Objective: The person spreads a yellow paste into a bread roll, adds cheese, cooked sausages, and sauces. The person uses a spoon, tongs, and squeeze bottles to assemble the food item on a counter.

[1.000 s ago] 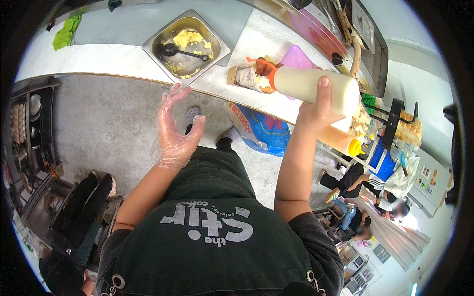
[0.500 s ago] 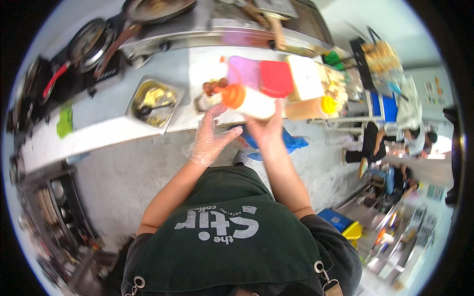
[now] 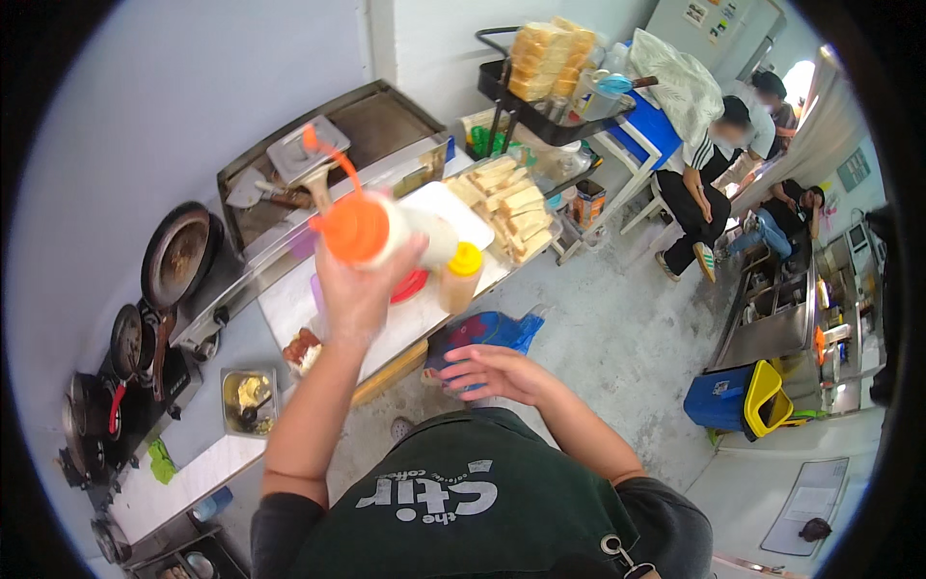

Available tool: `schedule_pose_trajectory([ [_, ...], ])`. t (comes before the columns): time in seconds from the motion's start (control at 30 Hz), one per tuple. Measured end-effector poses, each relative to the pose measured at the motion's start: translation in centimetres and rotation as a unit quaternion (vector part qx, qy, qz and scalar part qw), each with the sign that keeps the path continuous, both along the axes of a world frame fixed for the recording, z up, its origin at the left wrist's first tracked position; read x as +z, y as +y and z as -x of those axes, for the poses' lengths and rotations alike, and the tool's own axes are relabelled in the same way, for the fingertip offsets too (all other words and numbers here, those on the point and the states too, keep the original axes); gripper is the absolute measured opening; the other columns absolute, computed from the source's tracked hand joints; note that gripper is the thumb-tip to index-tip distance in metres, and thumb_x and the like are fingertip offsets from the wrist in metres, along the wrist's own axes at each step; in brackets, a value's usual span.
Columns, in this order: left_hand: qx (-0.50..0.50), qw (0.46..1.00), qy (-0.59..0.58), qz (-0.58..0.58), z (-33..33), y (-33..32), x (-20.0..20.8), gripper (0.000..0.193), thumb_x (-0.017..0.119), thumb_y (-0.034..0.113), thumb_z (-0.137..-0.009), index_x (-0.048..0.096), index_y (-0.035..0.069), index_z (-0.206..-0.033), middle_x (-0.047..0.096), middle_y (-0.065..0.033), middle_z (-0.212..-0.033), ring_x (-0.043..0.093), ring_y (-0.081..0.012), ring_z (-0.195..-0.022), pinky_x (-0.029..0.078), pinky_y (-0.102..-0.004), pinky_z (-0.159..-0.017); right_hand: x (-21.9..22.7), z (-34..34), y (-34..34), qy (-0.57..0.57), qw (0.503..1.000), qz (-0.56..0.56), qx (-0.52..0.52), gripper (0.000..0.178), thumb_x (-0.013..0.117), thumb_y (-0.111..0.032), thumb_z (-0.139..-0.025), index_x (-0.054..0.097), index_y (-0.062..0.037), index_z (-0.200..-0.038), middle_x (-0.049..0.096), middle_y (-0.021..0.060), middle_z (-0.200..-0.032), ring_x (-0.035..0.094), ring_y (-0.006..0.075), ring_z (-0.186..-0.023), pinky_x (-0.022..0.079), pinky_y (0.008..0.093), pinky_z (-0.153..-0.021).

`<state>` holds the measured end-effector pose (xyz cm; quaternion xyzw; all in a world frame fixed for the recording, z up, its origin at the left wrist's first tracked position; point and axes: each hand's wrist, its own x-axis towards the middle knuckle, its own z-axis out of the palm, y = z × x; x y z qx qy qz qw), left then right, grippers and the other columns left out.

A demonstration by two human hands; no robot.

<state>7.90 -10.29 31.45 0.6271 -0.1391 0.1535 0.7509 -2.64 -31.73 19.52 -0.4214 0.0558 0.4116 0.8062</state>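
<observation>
A white squeeze bottle with an orange top (image 3: pixel 357 230) is in my left hand (image 3: pixel 349 294), raised over the counter. Its small orange tip cap stands up on a strap beside the nozzle. My left hand's fingers wrap round the bottle, partly blurred. My right hand (image 3: pixel 502 374) is empty with fingers apart, off the counter's front edge. Beyond it stands a yellow-capped squeeze bottle (image 3: pixel 461 280). A red lid (image 3: pixel 410 285) shows partly behind my left hand, near a white-lidded box (image 3: pixel 458 207). Reddish-brown food with something white (image 3: pixel 303 349) sits by my left forearm, partly hidden.
Cut bread (image 3: pixel 511 207) fills a tray at the counter's right end. A metal pan (image 3: pixel 225 405) holds yellow food and a dark spoon. Frying pans (image 3: pixel 178 256) stand left, a griddle (image 3: pixel 367 121) behind. A black cart (image 3: pixel 550 125) carries bread. People sit at right, near a blue-yellow bin (image 3: pixel 719 400).
The squeeze bottle has passed from my right hand into my left and been lifted. My right hand has drawn back and opened. The view has turned toward the right.
</observation>
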Motion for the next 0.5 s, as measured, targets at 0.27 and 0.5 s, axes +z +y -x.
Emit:
schedule_pose_trajectory([
  [0.27, -0.103, 0.987, -0.115, 0.032, -20.2, -21.0, 5.4, 0.07, 0.093, 0.013, -0.067, 0.052, 0.004, -0.123, 0.066, -0.0077, -0.114, 0.065, -0.0177, -0.103, 0.054, -0.0349, -0.092, 0.5, 0.9, -15.0, -0.061, 0.939, 0.127, -0.315, 0.033, 0.055, -0.026, -0.101, 0.057, -0.0075, -0.129, 0.065, 0.0096, -0.121, 0.063, 0.0177, -0.105, 0.052, 0.0352, -0.09],
  [0.5, 0.057, 0.986, -0.082, -0.136, -32.3, -39.4, 0.3, 0.081, 0.096, 0.03, -0.058, 0.055, 0.004, -0.123, 0.067, -0.0113, -0.117, 0.064, -0.026, -0.108, 0.049, -0.0379, -0.097, -3.9, 7.7, -22.3, 0.004, 0.832, 0.206, -0.515, 0.03, 0.059, -0.023, -0.098, 0.059, -0.0077, -0.125, 0.067, 0.0092, -0.115, 0.063, 0.0186, -0.1, 0.052, 0.0335, -0.084],
])
